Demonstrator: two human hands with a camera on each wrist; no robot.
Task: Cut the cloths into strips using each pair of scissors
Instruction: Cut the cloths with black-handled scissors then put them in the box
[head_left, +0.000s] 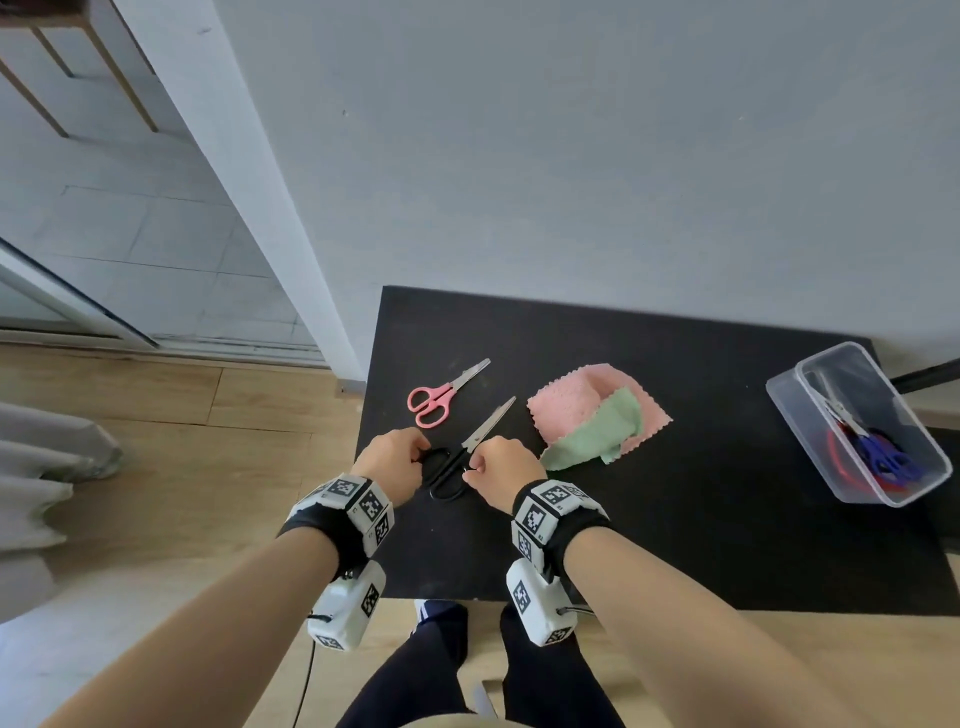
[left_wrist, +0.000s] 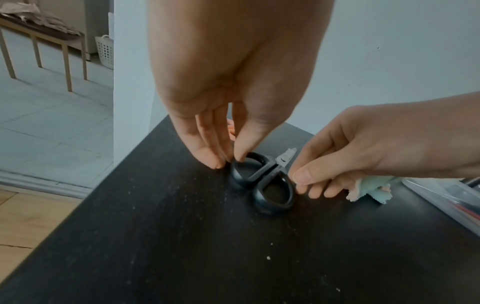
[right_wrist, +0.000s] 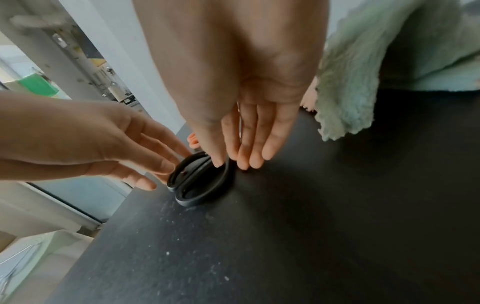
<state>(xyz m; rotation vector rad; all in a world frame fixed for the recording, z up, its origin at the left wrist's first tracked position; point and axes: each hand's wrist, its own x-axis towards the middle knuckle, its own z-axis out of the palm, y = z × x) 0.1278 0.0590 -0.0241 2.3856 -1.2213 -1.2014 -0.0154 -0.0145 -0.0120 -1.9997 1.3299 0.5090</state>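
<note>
Left hand and right hand each pinch one handle loop of the black scissors between thumb and fingertips, at the near left of the table. At the far right, a clear box holds blue-handled scissors. Pink cloth and green cloth lie heaped mid-table, apparently uncut, with no strips showing. Pink scissors lie at the far left. All the cutting seems still to do.

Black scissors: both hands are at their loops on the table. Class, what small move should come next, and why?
Probably lift the black scissors off the table with the right hand for a cutting grip: the left hand pinches one loop, the right touches the other, and the cloths lie beside them.
</note>
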